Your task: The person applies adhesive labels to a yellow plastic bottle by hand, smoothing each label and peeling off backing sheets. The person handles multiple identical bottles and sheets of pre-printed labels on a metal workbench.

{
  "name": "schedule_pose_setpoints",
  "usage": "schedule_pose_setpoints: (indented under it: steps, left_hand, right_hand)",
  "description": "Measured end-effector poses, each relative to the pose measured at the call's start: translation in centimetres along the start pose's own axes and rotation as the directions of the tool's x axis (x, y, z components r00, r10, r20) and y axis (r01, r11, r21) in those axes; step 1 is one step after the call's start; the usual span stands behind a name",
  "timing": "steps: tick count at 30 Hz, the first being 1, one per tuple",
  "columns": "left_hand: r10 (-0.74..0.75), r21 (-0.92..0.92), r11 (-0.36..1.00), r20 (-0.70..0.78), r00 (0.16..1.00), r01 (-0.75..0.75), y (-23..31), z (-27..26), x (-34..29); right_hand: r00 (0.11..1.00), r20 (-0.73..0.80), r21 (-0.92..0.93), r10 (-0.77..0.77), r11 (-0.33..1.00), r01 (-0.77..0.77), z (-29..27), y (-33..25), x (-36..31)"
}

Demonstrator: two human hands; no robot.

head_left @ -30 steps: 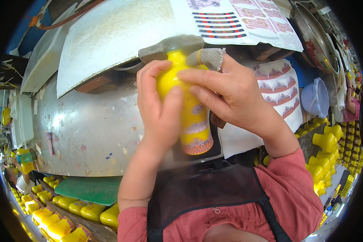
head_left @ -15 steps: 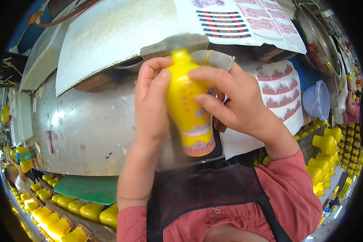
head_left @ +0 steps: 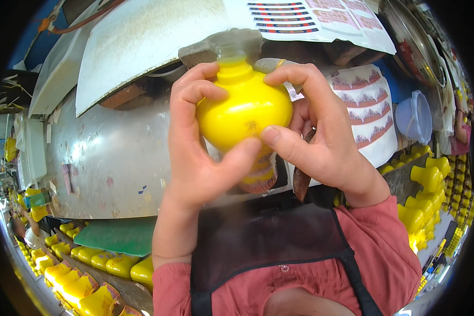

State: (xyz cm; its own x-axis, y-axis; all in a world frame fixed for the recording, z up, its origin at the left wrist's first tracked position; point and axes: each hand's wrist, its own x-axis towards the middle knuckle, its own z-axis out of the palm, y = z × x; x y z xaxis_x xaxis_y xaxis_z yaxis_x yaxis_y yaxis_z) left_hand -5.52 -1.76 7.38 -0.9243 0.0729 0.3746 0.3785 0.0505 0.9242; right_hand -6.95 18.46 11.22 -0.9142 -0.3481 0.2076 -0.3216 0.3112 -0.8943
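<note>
A glossy yellow vase [head_left: 242, 108] with a narrow neck is held between both hands, its rounded shoulder tilted up toward me. My left hand [head_left: 195, 142] grips its left side, fingers on the shoulder and thumb on the front. From the right, my right hand [head_left: 321, 131] clasps it, thumb on the front near small dark markings. A dark brown flat piece [head_left: 302, 181] sticks out below the right palm. Lower down, a patterned band [head_left: 259, 184] circles the base, partly hidden. Grey cloth [head_left: 197, 52] lies behind the neck, with a grey fabric piece [head_left: 270, 64] by my right index finger.
A metal worktop [head_left: 110, 163] spreads to the left, below a white board [head_left: 142, 42]. Sheets of printed decals [head_left: 366, 108] lie on the right, near a pale blue bucket [head_left: 413, 118]. Yellow vases stand in rows [head_left: 426, 179] on both sides. A green board [head_left: 113, 235] sits lower left.
The vase has tipped, bringing its shoulder and neck toward me while its base recedes. Both thumbs have come together low on its front. More of the brown piece shows by my right hand.
</note>
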Motion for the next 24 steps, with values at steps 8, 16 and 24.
schedule_pose_setpoints:
  steps: [8,16,24]
  left_hand:
    - [0.053,-0.057,0.997,-0.029,0.998,-0.055,0.4,0.4,-0.8]
    - [0.127,0.090,0.988,-0.011,0.992,-0.125,0.6,0.3,-1.2]
    - [0.062,-0.082,0.995,-0.034,0.998,-0.064,1.2,0.4,-1.4]
  right_hand:
    - [0.998,-0.058,-0.087,0.017,0.996,-0.022,0.5,-1.3,-0.4]
    - [0.998,-0.054,-0.105,0.018,0.994,-0.023,0.1,-2.0,-0.5]
    - [0.999,-0.045,-0.107,0.013,0.994,-0.018,-0.1,-2.0,-1.0]
